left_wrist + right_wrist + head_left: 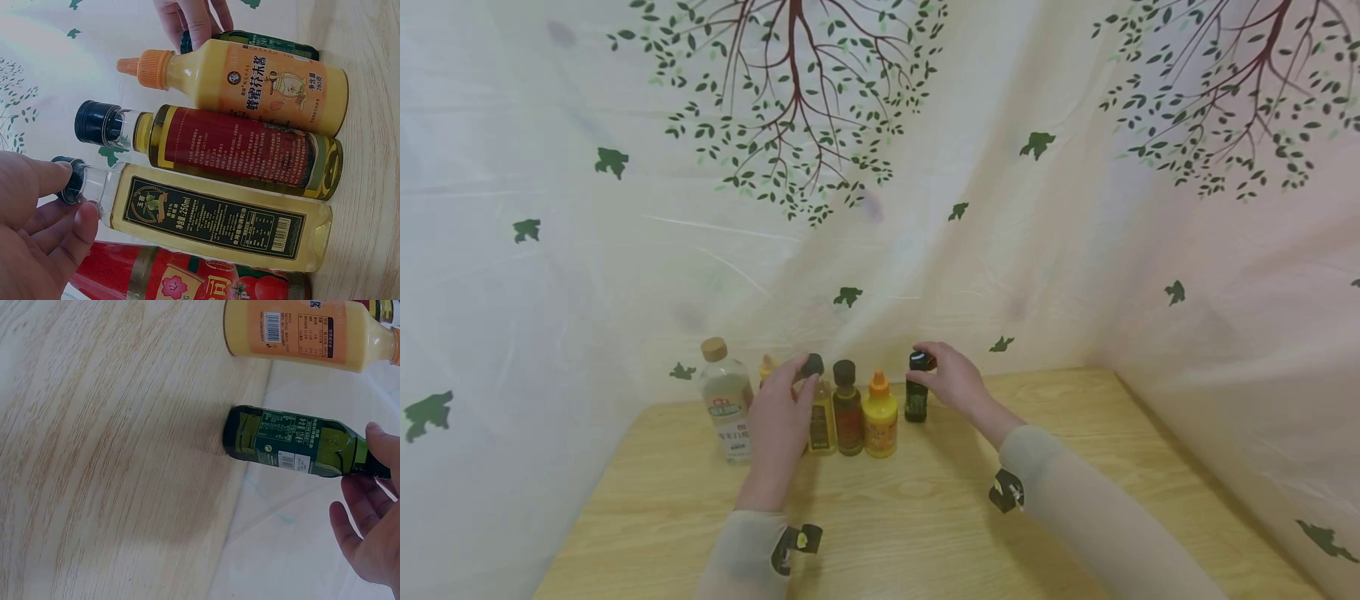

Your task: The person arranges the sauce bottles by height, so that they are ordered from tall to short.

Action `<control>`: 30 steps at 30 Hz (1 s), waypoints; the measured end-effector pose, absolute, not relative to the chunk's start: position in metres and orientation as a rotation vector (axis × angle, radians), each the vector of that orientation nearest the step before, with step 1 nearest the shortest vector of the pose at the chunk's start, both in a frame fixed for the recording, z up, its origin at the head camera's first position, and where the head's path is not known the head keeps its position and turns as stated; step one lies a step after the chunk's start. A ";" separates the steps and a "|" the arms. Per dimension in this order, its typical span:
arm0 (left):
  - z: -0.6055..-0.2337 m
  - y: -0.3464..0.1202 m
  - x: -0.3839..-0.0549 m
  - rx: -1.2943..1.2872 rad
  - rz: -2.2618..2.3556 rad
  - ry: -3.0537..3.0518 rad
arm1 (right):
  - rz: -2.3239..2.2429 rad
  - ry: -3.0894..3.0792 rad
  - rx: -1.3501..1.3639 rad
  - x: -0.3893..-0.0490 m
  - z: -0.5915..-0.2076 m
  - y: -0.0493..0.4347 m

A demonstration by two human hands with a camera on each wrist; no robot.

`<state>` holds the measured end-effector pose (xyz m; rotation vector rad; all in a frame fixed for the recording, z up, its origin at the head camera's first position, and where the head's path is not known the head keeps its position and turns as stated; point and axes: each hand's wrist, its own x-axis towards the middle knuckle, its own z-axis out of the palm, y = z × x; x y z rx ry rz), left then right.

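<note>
My left hand (778, 427) pinches the black cap of a clear, rectangular oil bottle (219, 215) with a black label. My right hand (955, 379) holds a small dark green glass bottle (294, 444) by its cap and neck, near the table's back edge. Whether its base touches the table I cannot tell. Between the two hands stand an oil bottle with a red label (244, 150) and a yellow squeeze bottle (250, 84) with an orange nozzle. A red sauce bottle (200, 281) is beside the left hand's bottle, mostly hidden by that hand in the head view.
A large clear bottle (727, 408) with a tan cap stands at the row's left end. Under everything is a light wooden table (910, 525). A pale curtain (880, 275) printed with trees and leaves hangs behind it and along both sides.
</note>
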<state>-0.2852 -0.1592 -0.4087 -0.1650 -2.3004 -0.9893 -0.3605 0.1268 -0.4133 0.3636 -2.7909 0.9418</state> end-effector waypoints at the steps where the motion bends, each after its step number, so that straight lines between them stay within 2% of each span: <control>1: -0.408 -0.159 -0.285 -0.165 -0.991 -2.300 | 0.940 -2.791 0.359 -0.361 -0.414 0.127; 30: -0.408 -0.157 -0.283 -0.155 -0.972 -2.295 | 0.900 -2.741 0.316 -0.357 -0.414 0.126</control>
